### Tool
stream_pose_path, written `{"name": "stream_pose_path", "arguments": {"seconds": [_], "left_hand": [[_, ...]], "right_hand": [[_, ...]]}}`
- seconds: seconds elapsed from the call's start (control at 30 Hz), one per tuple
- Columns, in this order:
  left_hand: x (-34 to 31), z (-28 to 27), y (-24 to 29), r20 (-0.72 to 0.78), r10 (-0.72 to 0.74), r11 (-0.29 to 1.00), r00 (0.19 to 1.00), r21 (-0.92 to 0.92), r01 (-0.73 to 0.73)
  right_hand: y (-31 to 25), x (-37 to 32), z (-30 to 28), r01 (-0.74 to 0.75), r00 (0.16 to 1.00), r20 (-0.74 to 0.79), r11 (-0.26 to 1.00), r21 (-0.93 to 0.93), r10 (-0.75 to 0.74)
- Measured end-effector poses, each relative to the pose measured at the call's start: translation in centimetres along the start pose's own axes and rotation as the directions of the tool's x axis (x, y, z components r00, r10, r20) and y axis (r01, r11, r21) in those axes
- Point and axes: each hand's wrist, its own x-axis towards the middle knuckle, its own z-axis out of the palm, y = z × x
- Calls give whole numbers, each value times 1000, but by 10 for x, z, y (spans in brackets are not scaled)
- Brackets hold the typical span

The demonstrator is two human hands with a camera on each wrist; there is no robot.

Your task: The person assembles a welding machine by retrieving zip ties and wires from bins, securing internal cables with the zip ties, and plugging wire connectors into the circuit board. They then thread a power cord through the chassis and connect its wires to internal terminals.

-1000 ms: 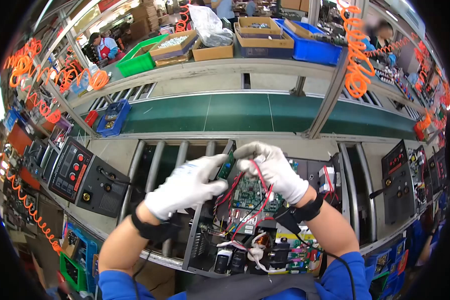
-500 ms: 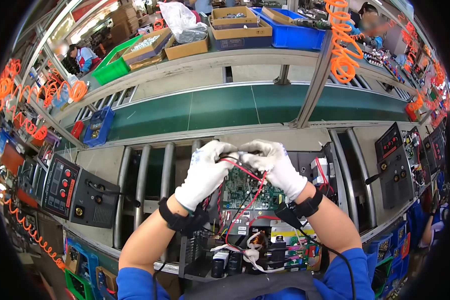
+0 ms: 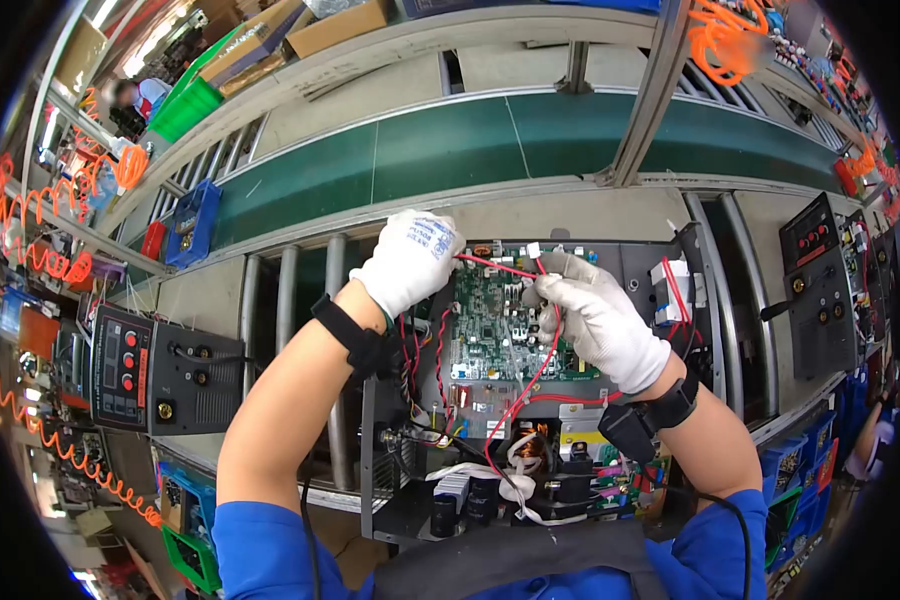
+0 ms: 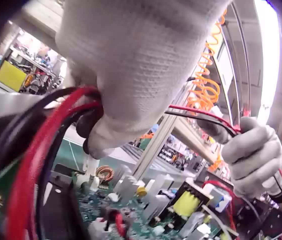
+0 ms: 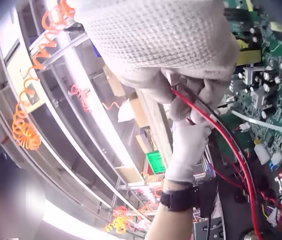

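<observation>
Fingers curled, the left hand [image 3: 413, 260] and right hand [image 3: 605, 325] grip red-and-black wires [image 4: 30, 170] above a board [image 3: 485, 335], where gentle tension seems wisest.

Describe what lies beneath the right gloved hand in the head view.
Beneath the right hand lies a green circuit board, crowded with components, visible on the hand's left. Whatever the hand directly covers cannot be seen.

Head cam's nice and bright but full fisheye: the green belt [image 3: 450, 150] bends and the corners go black. Left wrist's overhead tube light [image 4: 268, 60] is totally blown out, and the red wires [image 4: 36, 155] near the lens look soft. Right wrist has a glaring light strip [image 5: 71, 220] too.
</observation>
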Motion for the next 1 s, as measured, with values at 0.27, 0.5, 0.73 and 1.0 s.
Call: {"name": "stream_pose_path", "arguments": {"seconds": [0.27,0.5,0.73,1.0], "left_hand": [[-1,1,-1,-10,1,1000,1000,-13,-1],[8,2,2,149,-19,999,989,52,12],[20,-7,16,314,-125,979,941,193,66],[-19,-59,67,-80,-80,786,994,-618,13]], "right_hand": [[-7,-1,3,23,999,39,993,-120,-18],[-6,-1,-1,1,997,71,993,-118,8],[-5,-3,2,86,966,250,992,-87,-62],[9,2,-3,185,981,52,981,48,-188]]}}
